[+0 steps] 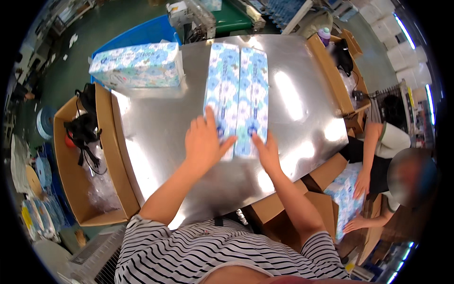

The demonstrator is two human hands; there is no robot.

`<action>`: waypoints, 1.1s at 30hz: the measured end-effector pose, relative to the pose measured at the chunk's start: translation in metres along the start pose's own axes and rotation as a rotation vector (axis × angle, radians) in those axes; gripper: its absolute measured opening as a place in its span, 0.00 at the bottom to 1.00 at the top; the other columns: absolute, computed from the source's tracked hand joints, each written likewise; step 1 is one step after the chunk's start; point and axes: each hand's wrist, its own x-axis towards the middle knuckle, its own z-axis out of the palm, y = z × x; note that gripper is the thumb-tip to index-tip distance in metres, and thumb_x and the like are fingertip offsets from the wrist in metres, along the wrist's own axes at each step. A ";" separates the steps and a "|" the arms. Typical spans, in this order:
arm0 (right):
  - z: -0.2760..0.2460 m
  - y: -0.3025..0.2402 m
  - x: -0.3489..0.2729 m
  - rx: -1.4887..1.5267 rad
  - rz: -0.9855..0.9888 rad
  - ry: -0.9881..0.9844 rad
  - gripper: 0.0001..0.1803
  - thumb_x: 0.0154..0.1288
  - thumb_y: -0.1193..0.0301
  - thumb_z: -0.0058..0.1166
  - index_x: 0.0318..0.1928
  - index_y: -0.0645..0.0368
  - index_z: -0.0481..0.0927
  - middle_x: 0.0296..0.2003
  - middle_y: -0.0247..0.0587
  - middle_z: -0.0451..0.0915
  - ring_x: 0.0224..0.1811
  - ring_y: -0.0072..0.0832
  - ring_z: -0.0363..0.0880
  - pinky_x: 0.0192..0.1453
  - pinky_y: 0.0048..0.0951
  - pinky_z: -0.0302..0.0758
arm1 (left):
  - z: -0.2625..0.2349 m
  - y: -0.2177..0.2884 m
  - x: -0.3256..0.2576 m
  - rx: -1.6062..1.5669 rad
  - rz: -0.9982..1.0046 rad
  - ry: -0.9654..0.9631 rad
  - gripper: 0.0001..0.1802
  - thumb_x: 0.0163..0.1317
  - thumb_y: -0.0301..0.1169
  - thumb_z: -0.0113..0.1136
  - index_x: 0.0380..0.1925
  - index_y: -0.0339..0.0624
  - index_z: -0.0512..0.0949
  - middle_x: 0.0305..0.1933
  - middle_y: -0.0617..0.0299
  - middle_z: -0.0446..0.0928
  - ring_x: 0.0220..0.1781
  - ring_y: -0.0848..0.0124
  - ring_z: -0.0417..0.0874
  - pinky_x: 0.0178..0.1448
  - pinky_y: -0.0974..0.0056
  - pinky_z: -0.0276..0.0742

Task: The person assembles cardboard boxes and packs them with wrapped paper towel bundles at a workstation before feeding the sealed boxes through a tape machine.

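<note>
Two long tissue packs in blue-and-white floral wrap lie side by side on a shiny metal table, their long sides almost touching. My left hand (204, 140) is at the near end of the left tissue pack (222, 85), with its thumb on top and fingers along the outer side. On the right tissue pack (253, 94), my right hand (267, 150) grips the near right corner, thumb on top and index finger down the side. The undersides of both packs are hidden. A larger floral pack (137, 65) rests at the table's far left.
A blue bin (137, 35) stands behind the larger pack. Cardboard boxes flank the table: one at left (108, 156) with black straps and clear plastic, another at far right (328, 71). At lower right, a co-worker's hands (362, 184) touch floral packs in an open carton (276, 208).
</note>
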 end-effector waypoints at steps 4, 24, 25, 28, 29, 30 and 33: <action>-0.017 -0.008 -0.079 -0.260 -0.026 -0.155 0.32 0.66 0.58 0.54 0.60 0.68 0.65 0.52 0.52 0.76 0.55 0.33 0.74 0.58 0.32 0.70 | -0.044 0.006 -0.078 -0.164 -0.100 -0.256 0.52 0.45 0.54 0.69 0.61 0.27 0.60 0.45 0.42 0.69 0.46 0.50 0.71 0.50 0.50 0.67; 0.000 -0.112 0.277 -1.238 -0.340 0.556 0.54 0.44 0.36 0.59 0.68 0.50 0.59 0.56 0.64 0.66 0.58 0.53 0.69 0.58 0.45 0.68 | -0.023 0.040 -0.091 -0.079 0.090 -0.136 0.41 0.49 0.57 0.63 0.62 0.53 0.69 0.72 0.49 0.55 0.73 0.47 0.52 0.59 0.31 0.50; -0.016 -0.103 0.277 -1.107 -0.105 0.346 0.54 0.44 0.36 0.59 0.69 0.47 0.58 0.56 0.64 0.66 0.57 0.53 0.70 0.58 0.44 0.69 | -0.023 0.039 -0.090 -0.099 0.104 -0.140 0.41 0.48 0.56 0.64 0.62 0.53 0.69 0.72 0.47 0.54 0.74 0.47 0.51 0.59 0.30 0.50; -0.022 -0.088 0.218 -1.088 -0.134 0.256 0.51 0.46 0.41 0.60 0.69 0.42 0.57 0.54 0.62 0.68 0.56 0.51 0.71 0.55 0.43 0.71 | -0.030 0.032 -0.093 -0.228 0.021 -0.106 0.41 0.48 0.52 0.67 0.62 0.50 0.68 0.72 0.42 0.51 0.74 0.47 0.50 0.61 0.31 0.49; -0.034 -0.083 0.184 -1.119 -0.166 0.176 0.52 0.47 0.42 0.60 0.70 0.46 0.55 0.55 0.62 0.68 0.57 0.51 0.70 0.57 0.42 0.71 | -0.029 0.027 -0.093 -0.335 -0.025 -0.061 0.41 0.48 0.50 0.68 0.62 0.48 0.68 0.72 0.39 0.49 0.74 0.47 0.49 0.63 0.31 0.49; -0.049 -0.074 0.148 -1.144 -0.198 0.092 0.53 0.49 0.42 0.61 0.71 0.49 0.53 0.57 0.62 0.67 0.58 0.51 0.70 0.58 0.42 0.70 | -0.027 0.014 -0.093 -0.449 -0.011 0.086 0.46 0.49 0.48 0.69 0.65 0.41 0.61 0.71 0.36 0.48 0.75 0.49 0.47 0.67 0.37 0.52; -0.087 -0.046 0.071 -0.643 -0.238 -0.121 0.51 0.61 0.45 0.53 0.71 0.64 0.46 0.67 0.60 0.55 0.69 0.45 0.57 0.69 0.35 0.58 | -0.020 -0.013 -0.093 -0.978 -0.555 0.084 0.46 0.51 0.44 0.67 0.67 0.42 0.57 0.69 0.42 0.55 0.71 0.54 0.57 0.68 0.46 0.56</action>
